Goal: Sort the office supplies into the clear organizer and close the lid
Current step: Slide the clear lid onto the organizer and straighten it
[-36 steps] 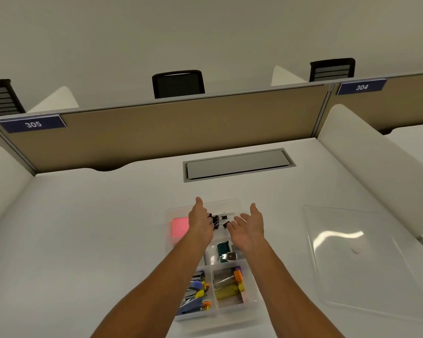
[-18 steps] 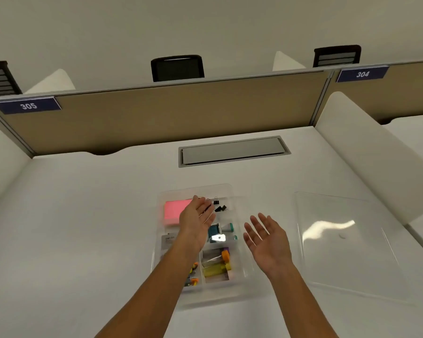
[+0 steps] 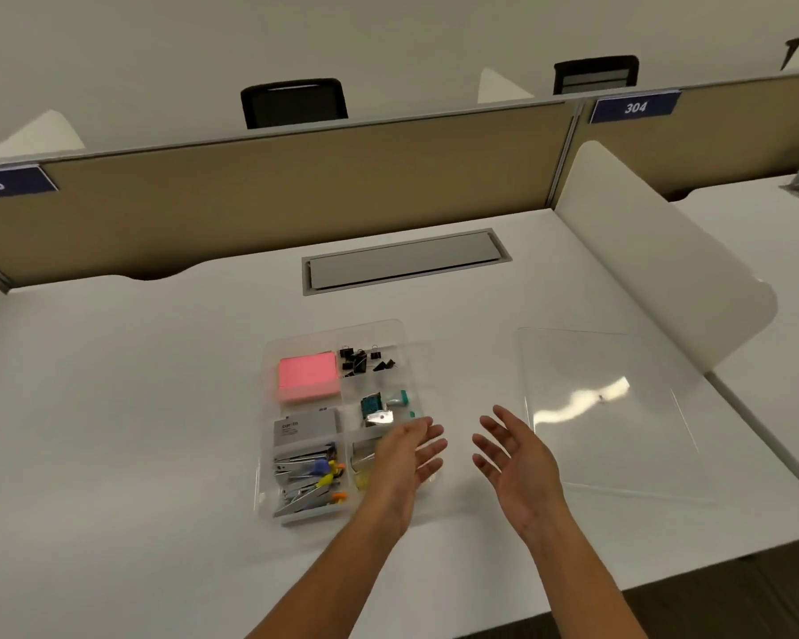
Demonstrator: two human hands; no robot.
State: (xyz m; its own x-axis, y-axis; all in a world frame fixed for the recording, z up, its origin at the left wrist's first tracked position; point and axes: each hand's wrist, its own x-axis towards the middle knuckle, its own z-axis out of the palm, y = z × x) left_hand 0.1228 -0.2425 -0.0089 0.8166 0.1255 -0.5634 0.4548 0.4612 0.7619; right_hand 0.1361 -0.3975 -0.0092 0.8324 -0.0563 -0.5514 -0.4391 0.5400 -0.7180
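My left hand (image 3: 404, 458) hovers over the filled organizer (image 3: 390, 328), my right hand (image 3: 515, 458) beside it — both open, empty; the lid (image 3: 619, 435) lies apart.

The bench (image 3: 135, 408) is smooth, matt white. On it, the organizer (image 3: 268, 454) is clear glossy plastic; right of the organizer, the lid (image 3: 619, 431) is the same clear plastic, catching a bright glare. Inside the organizer, the pink sticky notes (image 3: 307, 376) look like matt paper, and the binder clips (image 3: 358, 359) are black.
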